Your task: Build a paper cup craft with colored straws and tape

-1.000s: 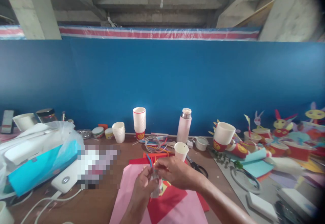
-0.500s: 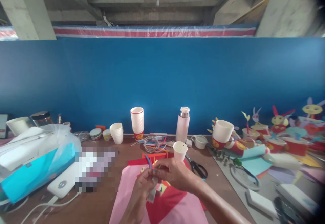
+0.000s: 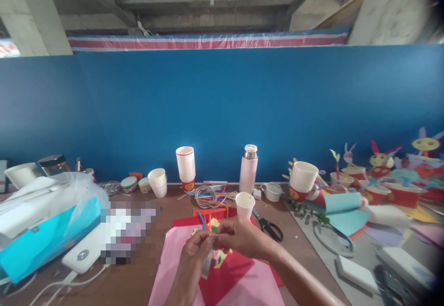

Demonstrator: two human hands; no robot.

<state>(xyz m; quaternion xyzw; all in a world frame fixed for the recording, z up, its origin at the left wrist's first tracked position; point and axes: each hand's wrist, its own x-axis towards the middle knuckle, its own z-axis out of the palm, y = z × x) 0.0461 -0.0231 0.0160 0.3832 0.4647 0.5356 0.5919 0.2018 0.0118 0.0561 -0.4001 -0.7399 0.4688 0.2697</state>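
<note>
My left hand [image 3: 194, 252] pinches a thin blue pipe cleaner [image 3: 201, 219], one end of which sticks up above the fingers. Pressed close against it, my right hand [image 3: 239, 236] is also closed, thumb and finger meeting on the bent pipe cleaner at the left fingertips. A pale, see-through strip [image 3: 207, 266] hangs below the left fingers; its kind is unclear. Beneath both hands lie red paper [image 3: 222, 283] and pink paper [image 3: 173, 250], with small yellow and green cut pieces [image 3: 218, 259] on top. Just behind the right hand stands a white paper cup [image 3: 244, 205].
Black scissors [image 3: 270, 228] lie right of the cup. Behind are a coil of grey wire [image 3: 205, 197], stacked paper cups [image 3: 186, 167] and a pink thermos [image 3: 249, 169]. Paper-cup rabbits [image 3: 379, 171] crowd the right. A white power bank [image 3: 83, 250] with a cable lies left.
The right fingers have shifted slightly and the yellow and green pieces show more between the hands. The whole view has moved a little; both hands stay together.
</note>
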